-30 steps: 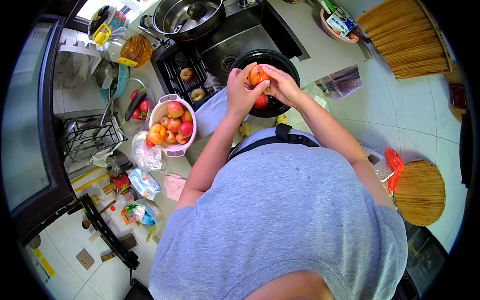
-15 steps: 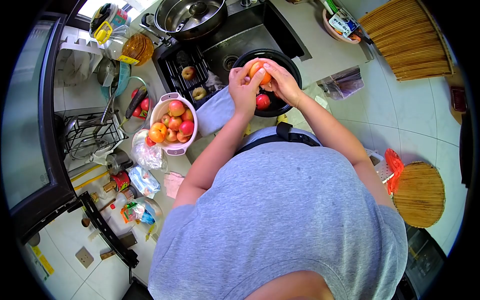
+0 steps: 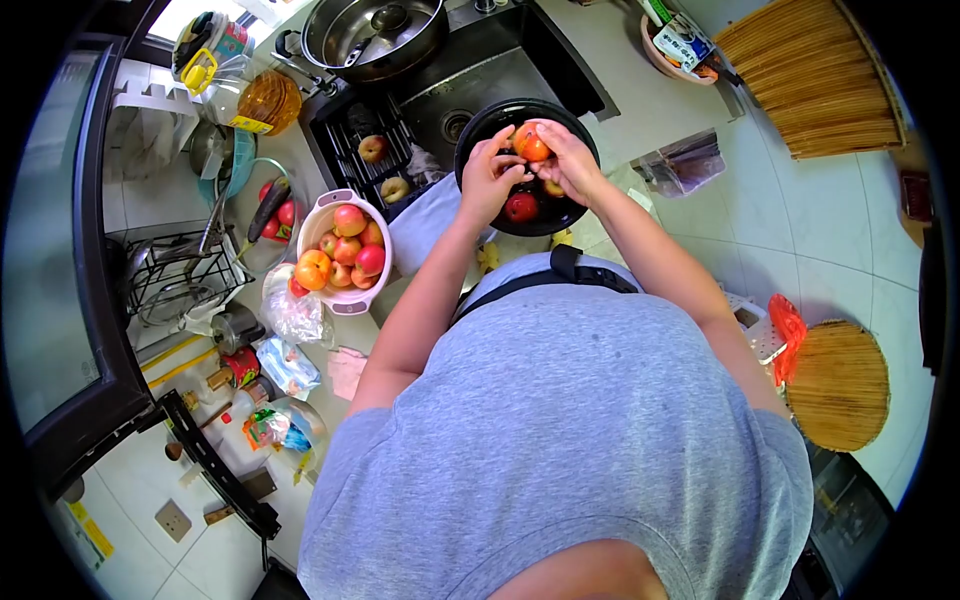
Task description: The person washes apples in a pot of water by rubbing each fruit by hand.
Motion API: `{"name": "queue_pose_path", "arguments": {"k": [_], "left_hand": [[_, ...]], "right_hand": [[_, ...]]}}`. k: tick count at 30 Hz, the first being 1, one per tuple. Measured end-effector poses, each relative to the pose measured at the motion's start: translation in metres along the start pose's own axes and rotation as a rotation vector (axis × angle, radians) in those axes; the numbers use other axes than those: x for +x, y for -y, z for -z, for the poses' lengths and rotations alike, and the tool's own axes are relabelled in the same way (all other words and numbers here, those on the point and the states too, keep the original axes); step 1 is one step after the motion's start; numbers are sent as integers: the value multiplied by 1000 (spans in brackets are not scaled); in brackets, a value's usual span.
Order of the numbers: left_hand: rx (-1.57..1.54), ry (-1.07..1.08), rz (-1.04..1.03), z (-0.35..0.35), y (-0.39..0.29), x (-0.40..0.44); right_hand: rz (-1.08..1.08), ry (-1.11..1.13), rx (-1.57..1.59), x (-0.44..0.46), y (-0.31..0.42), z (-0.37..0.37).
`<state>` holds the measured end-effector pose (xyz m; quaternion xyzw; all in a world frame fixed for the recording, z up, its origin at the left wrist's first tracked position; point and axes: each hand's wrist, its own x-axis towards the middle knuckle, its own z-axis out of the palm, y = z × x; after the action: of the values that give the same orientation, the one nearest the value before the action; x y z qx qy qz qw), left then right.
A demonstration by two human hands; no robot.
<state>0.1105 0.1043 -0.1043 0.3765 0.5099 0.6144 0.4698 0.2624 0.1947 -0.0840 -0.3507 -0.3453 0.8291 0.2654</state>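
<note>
Over the black bowl (image 3: 470, 150), my right hand (image 3: 570, 168) grips an orange-red round fruit (image 3: 531, 142). My left hand (image 3: 487, 182) is just left of that fruit, with its fingers curled in towards the thumb; anything between the fingertips is too small to make out. Inside the bowl lie a red fruit (image 3: 521, 207) and, partly hidden below my right hand, a yellowish-red one (image 3: 553, 188). The pale pink basket (image 3: 383, 215), to the left of my left forearm, holds several red and orange fruits.
Behind the bowl is the dark sink (image 3: 490, 75), with a large lidded pot (image 3: 375, 65) on its left edge. Two fruits (image 3: 373, 149) sit on the black rack. An oil bottle (image 3: 268, 102), a glass bowl and plastic bags stand at the left. A pink bowl (image 3: 665, 60) is at the upper right.
My left hand has come off the fruit and moved slightly left, its fingers more curled. The fruit stays in my right hand, and more of the bowl's contents shows between my hands.
</note>
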Motion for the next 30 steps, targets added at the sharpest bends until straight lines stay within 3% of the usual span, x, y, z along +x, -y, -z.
{"name": "queue_pose_path", "arguments": {"k": [1,2,4,6,9,12,16,18,19,20,22,24,26,30], "left_hand": [[157,16,-13,3,6,-1],[158,15,-12,6,12,-2],[665,-70,72,9,17,-6],[668,-87,38,6,24,-4],[810,-106,26,3,29,1],[773,-107,144,5,24,3],[790,-105,205,5,19,6],[802,-93,220,8,20,9],[760,-105,147,8,23,9],[715,-119,75,8,27,9],[689,-90,21,-2,6,5],[604,-104,-247,-12,2,3],[661,-68,-312,-17,-4,3],[634,-28,-556,-25,-15,9]], "right_hand": [[-32,-145,-319,9,1,8],[-32,-144,-319,13,-4,14],[490,-258,-1487,12,-9,13],[392,-200,-1518,9,-12,12],[178,-130,-1808,13,-16,5],[202,-115,-1859,33,-47,29],[140,-31,-1754,50,-51,45],[137,130,-1486,45,-31,40],[295,60,-1330,43,-31,36],[295,66,-1335,40,-28,34],[-3,-36,-595,17,1,1],[-162,-33,-233,11,9,-4],[-202,-125,-75,7,6,-16],[-303,-180,-145,17,0,-17]]}}
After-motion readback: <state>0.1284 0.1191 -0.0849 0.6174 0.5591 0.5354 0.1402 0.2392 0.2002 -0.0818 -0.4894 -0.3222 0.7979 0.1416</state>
